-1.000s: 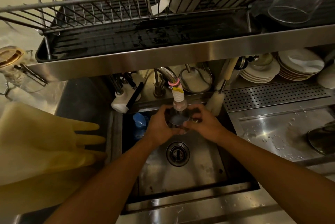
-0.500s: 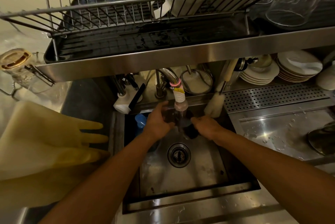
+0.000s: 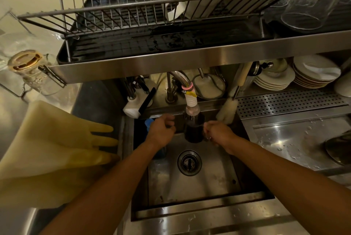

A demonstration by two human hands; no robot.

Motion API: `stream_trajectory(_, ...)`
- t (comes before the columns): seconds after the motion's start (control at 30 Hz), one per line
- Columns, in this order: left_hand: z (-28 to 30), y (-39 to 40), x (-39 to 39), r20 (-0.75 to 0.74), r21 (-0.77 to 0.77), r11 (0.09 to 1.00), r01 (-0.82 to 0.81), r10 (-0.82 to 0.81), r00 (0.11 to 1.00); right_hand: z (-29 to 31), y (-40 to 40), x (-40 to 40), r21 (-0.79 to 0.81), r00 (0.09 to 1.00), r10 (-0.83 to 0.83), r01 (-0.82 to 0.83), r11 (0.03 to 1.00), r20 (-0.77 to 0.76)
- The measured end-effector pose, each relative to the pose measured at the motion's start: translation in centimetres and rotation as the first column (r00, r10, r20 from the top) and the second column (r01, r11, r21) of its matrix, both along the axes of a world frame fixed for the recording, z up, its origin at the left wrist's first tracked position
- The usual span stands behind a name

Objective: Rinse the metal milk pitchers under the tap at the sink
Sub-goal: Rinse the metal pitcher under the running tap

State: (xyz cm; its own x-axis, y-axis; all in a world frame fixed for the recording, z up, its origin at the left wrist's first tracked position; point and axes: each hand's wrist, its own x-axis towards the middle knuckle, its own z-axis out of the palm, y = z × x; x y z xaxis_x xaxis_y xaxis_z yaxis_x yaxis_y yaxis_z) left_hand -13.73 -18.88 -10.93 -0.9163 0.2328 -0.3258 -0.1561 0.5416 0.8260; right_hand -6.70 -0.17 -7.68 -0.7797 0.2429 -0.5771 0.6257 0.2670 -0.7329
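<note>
A dark metal milk pitcher [image 3: 194, 132] hangs upright over the sink [image 3: 190, 213], right under the white tap nozzle [image 3: 191, 101]. Water runs from the nozzle onto the pitcher's top. My right hand [image 3: 218, 134] grips the pitcher from its right side, at the handle. My left hand [image 3: 163, 130] is a short gap to the left of the pitcher, with its fingers curled in and nothing visible in them. The drain [image 3: 189, 162] lies below the pitcher. The pitcher's inside is hidden.
Yellow rubber gloves [image 3: 57, 139] hang over the left counter. A steel shelf with a dish rack [image 3: 152, 25] juts out above the tap. A bottle brush [image 3: 228, 110] leans at the sink's back right. Stacked plates [image 3: 275, 80] and a wet drainboard [image 3: 294, 136] are on the right.
The pitcher went from tilted in both hands to upright under the stream. My left hand has let go of it and drawn away to the left, while the right hand keeps hold.
</note>
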Motion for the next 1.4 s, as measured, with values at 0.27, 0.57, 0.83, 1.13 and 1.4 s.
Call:
stream_trajectory(0.27,-0.1,0.3,-0.2,0.259,0.061,0.998,-0.034,0.017,0.966,-0.4,-0.3,0.2,-0.001,0.999,-0.017,0.017,1.000,0.028)
stream_trajectory(0.57,0.0,0.8,0.5,0.439,0.088,0.995,-0.057,0.013,0.898,-0.3,-0.2,-0.1,0.151,0.999,0.028,-0.033,0.988,0.033)
stream_trajectory(0.83,0.4,1.8,1.5,0.335,0.030,0.997,0.077,-0.083,0.939,-1.2,1.4,1.4,-0.018,0.975,0.155,-0.160,0.987,-0.158)
stream_trajectory(1.13,1.0,2.4,1.6,0.417,0.111,0.994,0.003,-0.050,0.907,-3.7,2.1,1.4,0.107,0.985,0.099,-0.085,0.991,-0.141)
stream_trajectory(1.4,1.9,3.1,2.4,0.477,0.004,0.996,-0.094,0.080,0.875,-5.5,0.7,1.6,0.017,0.980,0.046,-0.043,0.999,-0.195)
